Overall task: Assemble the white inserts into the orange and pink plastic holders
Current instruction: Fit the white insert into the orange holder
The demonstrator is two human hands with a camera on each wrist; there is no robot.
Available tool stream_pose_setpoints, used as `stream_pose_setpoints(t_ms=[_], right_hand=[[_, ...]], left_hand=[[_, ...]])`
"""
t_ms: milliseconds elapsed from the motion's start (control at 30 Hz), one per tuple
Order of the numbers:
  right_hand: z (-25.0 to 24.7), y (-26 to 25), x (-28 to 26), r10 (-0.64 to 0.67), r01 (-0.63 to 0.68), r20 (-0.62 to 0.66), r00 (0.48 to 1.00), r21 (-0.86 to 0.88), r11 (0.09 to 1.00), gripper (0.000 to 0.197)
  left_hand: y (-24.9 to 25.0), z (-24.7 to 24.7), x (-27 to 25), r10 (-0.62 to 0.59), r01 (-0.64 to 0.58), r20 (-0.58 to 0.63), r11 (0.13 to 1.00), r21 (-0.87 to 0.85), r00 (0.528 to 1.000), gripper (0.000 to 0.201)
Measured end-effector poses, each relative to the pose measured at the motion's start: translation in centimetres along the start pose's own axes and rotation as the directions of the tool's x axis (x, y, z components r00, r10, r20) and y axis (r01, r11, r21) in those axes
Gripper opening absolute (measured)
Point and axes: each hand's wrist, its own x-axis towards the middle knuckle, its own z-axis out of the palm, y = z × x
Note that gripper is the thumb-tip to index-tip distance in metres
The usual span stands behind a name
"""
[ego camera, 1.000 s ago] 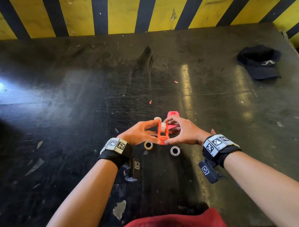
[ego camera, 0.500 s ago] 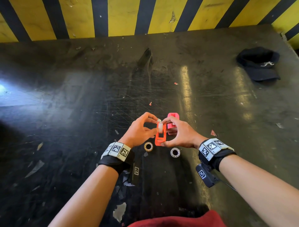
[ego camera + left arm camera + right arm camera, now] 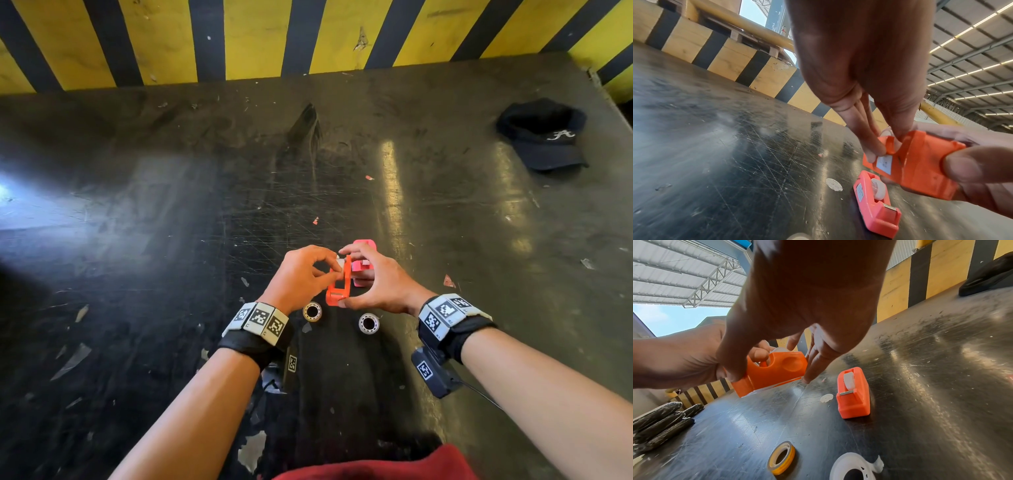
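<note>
right hand grip pinches orange holder steady | left hand grip pinches white insert, pushing it in | pink holder done on counter

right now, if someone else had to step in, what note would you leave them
Left hand: pinching the white insert at the top slot of the orange holder.
Right hand: gripping the orange holder, held off the table.
Pink holder: lying on the table just beyond the hands, a white insert already in it.
Two tape rolls lie on the table near the wrists.
Done: pink holder looks assembled.
Left: seat the insert fully in the orange holder; whether it has clicked in cannot be told. Then set it down.
</note>
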Motion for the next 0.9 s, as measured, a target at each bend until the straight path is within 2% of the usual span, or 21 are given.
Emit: stream_pose_setpoints(t_ms=[200, 300, 533, 600, 700, 900], right_hand=[[0.2, 0.7, 0.2, 0.014, -0.014, 0.015, 1.000, -0.033, 0.999, 0.093], [0.2, 1.0, 0.3, 0.025, -0.024, 0.025, 0.999, -0.054, 0.998, 0.092], [0.2, 1.4, 0.4, 0.043, -0.041, 0.023, 0.999, -0.046, 0.998, 0.081], [0.3, 1.5, 0.4, 0.048, -0.048, 0.009, 0.999, -0.033, 0.998, 0.082], [0.3, 1.7, 0.5, 0.062, -0.062, 0.002, 0.998, -0.005, 0.998, 0.082], [-0.2, 1.4, 0.7, 0.066, -0.066, 0.005, 0.998, 0.035, 0.997, 0.077]], left_hand=[[0.4, -0.1, 0.0, -0.011, 0.001, 0.117, 0.996, 0.087, 0.993, 0.004], [0.4, -0.1, -0.2, -0.027, 0.015, 0.156, 0.997, 0.079, 0.987, 0.005], [0.4, -0.6, -0.8, -0.084, 0.094, 0.303, 0.995, -0.018, 0.949, 0.022], [0.5, -0.8, -1.0, -0.079, 0.095, 0.336, 0.995, -0.029, 0.939, 0.015], [0.5, -1.1, -1.2, -0.083, 0.097, 0.344, 0.995, -0.024, 0.935, 0.008], [0.7, -0.9, -1.5, -0.061, 0.077, 0.303, 0.996, -0.042, 0.951, 0.018]])
